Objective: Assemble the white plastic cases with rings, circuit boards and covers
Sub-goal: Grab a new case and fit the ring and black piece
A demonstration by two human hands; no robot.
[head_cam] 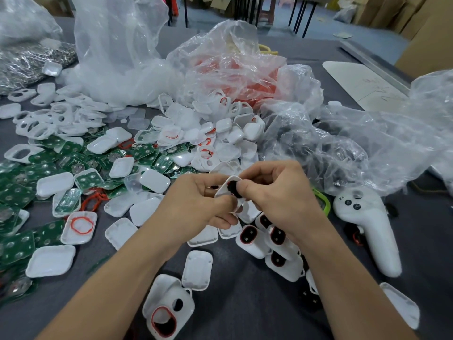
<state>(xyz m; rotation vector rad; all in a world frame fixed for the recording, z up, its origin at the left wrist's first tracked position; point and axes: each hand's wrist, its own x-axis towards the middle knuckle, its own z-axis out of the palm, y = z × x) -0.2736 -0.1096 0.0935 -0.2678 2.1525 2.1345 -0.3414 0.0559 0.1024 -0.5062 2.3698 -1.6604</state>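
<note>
Your left hand (193, 204) has its fingers clamped on a small white plastic case (224, 185) just above centre; your right hand (279, 192) pinches a black round part (232, 188) against it. A heap of green square circuit boards (17, 195) lies at 9 o'clock on the grey table (245, 303).

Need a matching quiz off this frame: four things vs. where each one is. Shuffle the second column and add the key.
Things
1. white case
2. green circuit boards
3. white controller
4. clear bag with red contents

Places
A. lying on the table, right of the right hand
B. pinched between the left hand and the right hand
C. far centre of the table
D. spread over the left side of the table

Pairs: 1-B, 2-D, 3-A, 4-C
</note>
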